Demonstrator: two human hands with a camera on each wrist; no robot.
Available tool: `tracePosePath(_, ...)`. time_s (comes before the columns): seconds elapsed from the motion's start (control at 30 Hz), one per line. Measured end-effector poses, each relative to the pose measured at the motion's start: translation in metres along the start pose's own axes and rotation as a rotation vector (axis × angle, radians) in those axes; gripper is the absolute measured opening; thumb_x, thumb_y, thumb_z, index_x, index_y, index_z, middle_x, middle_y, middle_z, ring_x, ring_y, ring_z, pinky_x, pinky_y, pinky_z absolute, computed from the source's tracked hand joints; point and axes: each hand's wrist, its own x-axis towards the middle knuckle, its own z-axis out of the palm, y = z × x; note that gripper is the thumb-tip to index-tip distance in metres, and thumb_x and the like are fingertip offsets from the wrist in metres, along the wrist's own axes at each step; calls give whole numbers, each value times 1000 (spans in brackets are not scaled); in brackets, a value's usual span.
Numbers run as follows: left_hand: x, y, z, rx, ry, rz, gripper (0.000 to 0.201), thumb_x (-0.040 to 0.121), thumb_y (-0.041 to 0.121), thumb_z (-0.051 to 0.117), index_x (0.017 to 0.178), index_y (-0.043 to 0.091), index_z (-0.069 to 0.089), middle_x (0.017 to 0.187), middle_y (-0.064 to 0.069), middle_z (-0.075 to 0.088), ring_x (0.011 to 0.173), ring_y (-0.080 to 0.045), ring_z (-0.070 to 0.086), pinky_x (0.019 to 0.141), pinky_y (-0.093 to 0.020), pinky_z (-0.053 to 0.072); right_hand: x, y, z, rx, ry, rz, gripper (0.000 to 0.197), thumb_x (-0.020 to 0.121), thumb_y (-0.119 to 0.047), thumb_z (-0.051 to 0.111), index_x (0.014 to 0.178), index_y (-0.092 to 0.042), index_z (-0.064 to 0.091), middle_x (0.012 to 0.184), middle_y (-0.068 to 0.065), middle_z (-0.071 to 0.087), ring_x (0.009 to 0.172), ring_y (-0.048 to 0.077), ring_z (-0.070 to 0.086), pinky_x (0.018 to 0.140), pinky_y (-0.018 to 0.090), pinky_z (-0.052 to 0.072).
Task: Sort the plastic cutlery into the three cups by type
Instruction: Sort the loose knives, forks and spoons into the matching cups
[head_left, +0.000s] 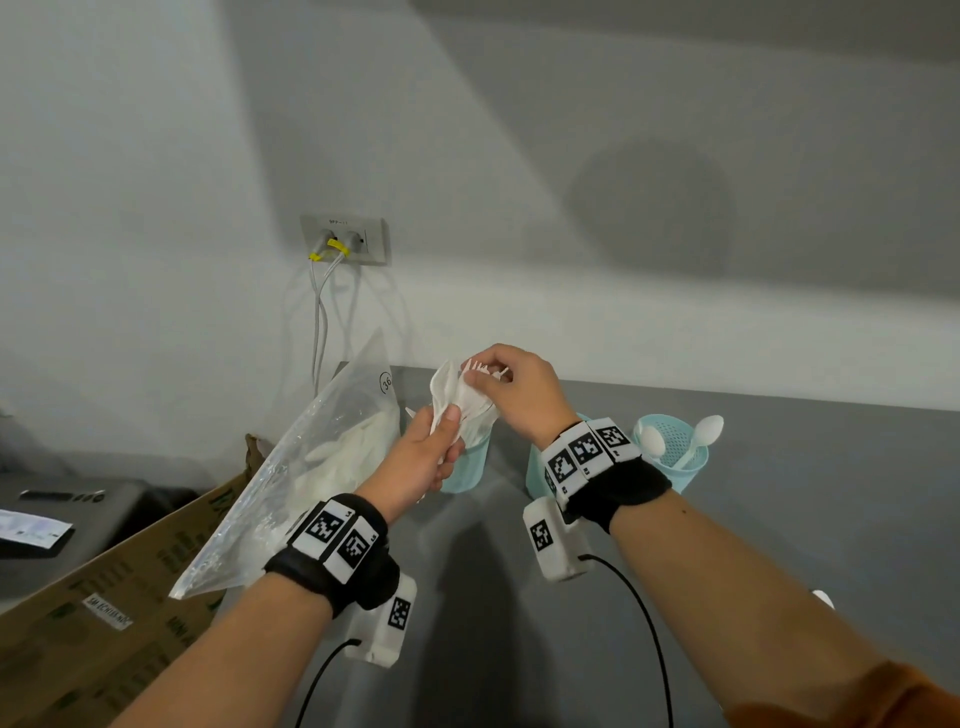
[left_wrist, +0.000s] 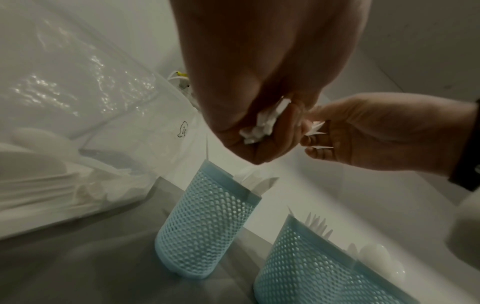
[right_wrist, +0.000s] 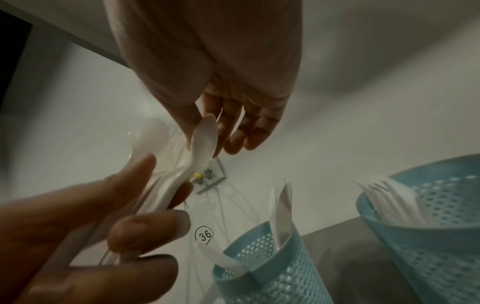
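Cutlery bundle (head_left: 457, 400): white plastic spoons and forks, held upright above leftmost blue mesh cup (head_left: 465, 467), which holds knives. Handles gripped by curled left hand (head_left: 423, 460). Fork (head_left: 480, 370) pinched at top by right hand (head_left: 519, 395). Middle cup (right_wrist: 426, 230) holds forks, rightmost cup (head_left: 675, 452) spoons. Clear bag (head_left: 311, 467) just left; grey counter (head_left: 779, 519) open toward right.

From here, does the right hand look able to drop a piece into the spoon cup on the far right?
Probably yes. The right hand is up at the bundle of cutlery gripped by the left hand; the spoon cup stands open-topped beside its wrist, nothing between.
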Motion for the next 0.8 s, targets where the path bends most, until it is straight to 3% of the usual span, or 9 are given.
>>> tracePosePath(0.07,-1,0,1,-26,4,-23,34,98,48,36,115,20,44,71,3,43,50,-8,28,45,-18,26,-1,0,-2,34,49,12,5,88,-22,63,91,-20,66,94,2,69,80,14,59,76,24,47)
tracePosePath(0.17,-1,-1,2,-39,1,-13,33,98,48,35,112,19,44,69,3,40,50,-9,27,44,-19,27,1,-3,-9,78,198,0,4,95,-21,52,93,-21,56,99,2,66,85,14,58,75,23,44)
tracePosePath(0.3,1,-3,3,75,76,27,23,101,36,37,98,14,39,69,1,38,46,-6,30,43,-17,27,-2,-23,-32,292,370,-69,9,100,-18,41,97,-19,50,85,-8,57,70,14,61,69,28,51)
tracePosePath(0.43,4,-5,7,353,166,106,18,100,32,40,107,15,42,82,7,47,71,-10,45,69,-27,37,-6,-33,-38,333,325,-111,16,102,-19,35,94,-27,47,96,-5,49,62,24,62,61,34,54)
tracePosePath(0.5,3,-6,10,452,202,104,25,100,33,41,116,14,43,93,4,51,87,-17,52,81,-33,40,-10,-31,-35,263,281,-106,18,100,-20,36,94,-32,47,91,-8,46,69,17,52,67,33,47)
tracePosePath(0.6,5,-7,15,515,238,106,33,99,36,41,124,14,43,106,-1,56,101,-23,56,91,-39,44,-20,-30,-30,269,182,-11,14,95,-27,51,108,-23,49,81,-9,41,69,7,43,69,24,37)
tracePosePath(0.67,5,-6,18,528,241,138,33,99,34,41,124,12,44,105,0,57,100,-22,57,87,-36,44,-26,-28,-27,193,114,30,24,85,-38,65,96,-18,55,76,-6,46,66,9,46,64,22,37)
tracePosePath(0.73,6,-5,22,525,255,171,30,99,31,42,120,10,46,102,-1,59,97,-22,59,83,-35,45,-31,-28,-21,111,68,45,35,79,-43,71,67,-15,55,60,-6,48,57,12,43,59,26,37)
tracePosePath(0.8,6,-3,26,531,264,180,28,99,32,42,115,10,47,97,-3,61,91,-24,61,79,-37,46,-31,-23,-16,56,87,95,39,75,-46,73,56,-15,59,54,-7,55,54,14,48,59,30,42)
